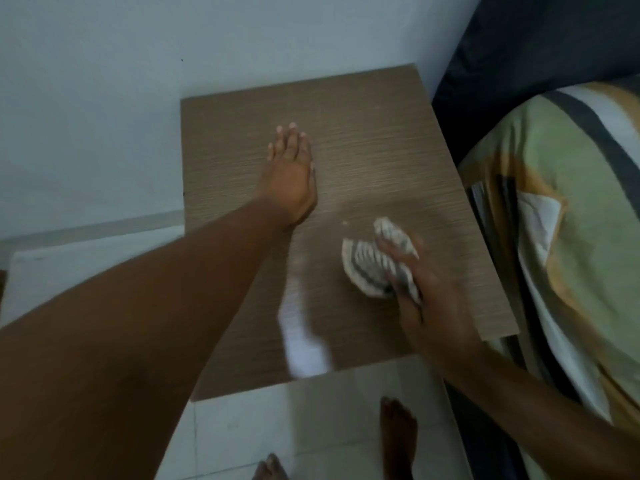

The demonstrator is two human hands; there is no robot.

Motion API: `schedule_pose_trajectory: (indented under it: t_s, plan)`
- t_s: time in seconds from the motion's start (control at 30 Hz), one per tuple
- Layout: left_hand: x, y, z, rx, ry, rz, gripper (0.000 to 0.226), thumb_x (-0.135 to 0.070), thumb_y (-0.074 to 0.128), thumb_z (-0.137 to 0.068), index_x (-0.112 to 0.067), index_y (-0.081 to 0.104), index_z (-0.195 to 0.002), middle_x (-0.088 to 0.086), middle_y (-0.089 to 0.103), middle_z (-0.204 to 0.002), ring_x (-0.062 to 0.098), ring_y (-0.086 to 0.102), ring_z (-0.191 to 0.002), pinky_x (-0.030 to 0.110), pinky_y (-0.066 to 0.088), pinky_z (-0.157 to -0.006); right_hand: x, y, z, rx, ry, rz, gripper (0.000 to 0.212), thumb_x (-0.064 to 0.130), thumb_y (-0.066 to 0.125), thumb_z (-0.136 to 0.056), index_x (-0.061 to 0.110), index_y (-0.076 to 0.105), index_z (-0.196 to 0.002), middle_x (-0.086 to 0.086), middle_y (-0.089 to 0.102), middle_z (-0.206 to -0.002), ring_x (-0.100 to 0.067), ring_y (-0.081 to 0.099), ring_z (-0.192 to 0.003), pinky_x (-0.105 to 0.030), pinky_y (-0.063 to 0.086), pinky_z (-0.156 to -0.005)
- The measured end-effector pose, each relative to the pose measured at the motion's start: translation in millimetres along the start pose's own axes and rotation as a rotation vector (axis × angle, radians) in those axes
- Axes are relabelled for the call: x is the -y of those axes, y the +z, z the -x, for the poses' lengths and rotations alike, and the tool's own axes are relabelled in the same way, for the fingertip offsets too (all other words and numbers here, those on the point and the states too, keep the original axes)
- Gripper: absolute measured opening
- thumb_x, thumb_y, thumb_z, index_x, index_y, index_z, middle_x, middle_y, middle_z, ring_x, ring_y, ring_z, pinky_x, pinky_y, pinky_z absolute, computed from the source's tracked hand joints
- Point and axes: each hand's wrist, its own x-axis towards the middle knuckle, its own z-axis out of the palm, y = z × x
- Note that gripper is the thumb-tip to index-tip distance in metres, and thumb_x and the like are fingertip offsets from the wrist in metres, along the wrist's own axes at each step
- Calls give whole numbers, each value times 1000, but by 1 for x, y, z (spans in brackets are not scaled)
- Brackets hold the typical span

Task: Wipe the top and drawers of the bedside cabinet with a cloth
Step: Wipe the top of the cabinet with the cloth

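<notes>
The bedside cabinet's brown wood-grain top fills the middle of the view, seen from above; its drawers are hidden below it. My left hand lies flat on the top with straight fingers pointing to the back wall. My right hand grips a crumpled white-and-grey striped cloth and presses it on the right half of the top. The right hand is blurred. A pale glossy streak runs over the top toward its front edge.
A white wall stands behind and left of the cabinet. A bed with a green, yellow and white striped cover adjoins its right side. Pale floor tiles and my bare feet lie below the front edge.
</notes>
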Motion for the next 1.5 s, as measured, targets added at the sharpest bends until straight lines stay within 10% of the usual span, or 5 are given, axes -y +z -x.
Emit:
schedule_pose_trajectory:
  t_s: [0.3, 0.5, 0.63, 1.5]
  plan:
    - [32, -6, -27, -7, -32, -14, 60, -26, 29, -108, 2, 14, -158, 23, 2, -168, 41, -5, -155, 48, -2, -126, -24, 7, -249, -155, -31, 214, 45, 6, 52, -98, 20, 53, -141, -6, 48, -148, -14, 50, -127, -30, 41, -111]
    - [43, -7, -35, 25, -43, -61, 60, -27, 28, -108, 2, 14, -159, 22, 4, -168, 40, -2, -156, 48, 1, -127, -35, 41, -340, 175, -3, 548, 51, 46, 37, -102, 26, 42, -149, -10, 30, -160, -36, 31, -144, -43, 24, -120]
    - [47, -8, -36, 35, -19, -70, 60, -27, 27, -108, 2, 13, -159, 22, 5, -168, 37, 1, -156, 47, 3, -128, -38, 60, -334, 258, 37, 719, 59, 59, 23, -102, 38, 17, -156, -4, -2, -168, -34, -3, -153, -55, -3, -123]
    - [44, 1, 44, 42, 18, -78, 58, -24, 27, -107, 1, 15, -159, 21, 7, -168, 34, 3, -157, 44, 3, -128, -35, 61, -63, 241, -197, 526, 44, 38, 42, -98, 35, 50, -142, 4, 41, -155, -24, 26, -149, -50, 16, -122]
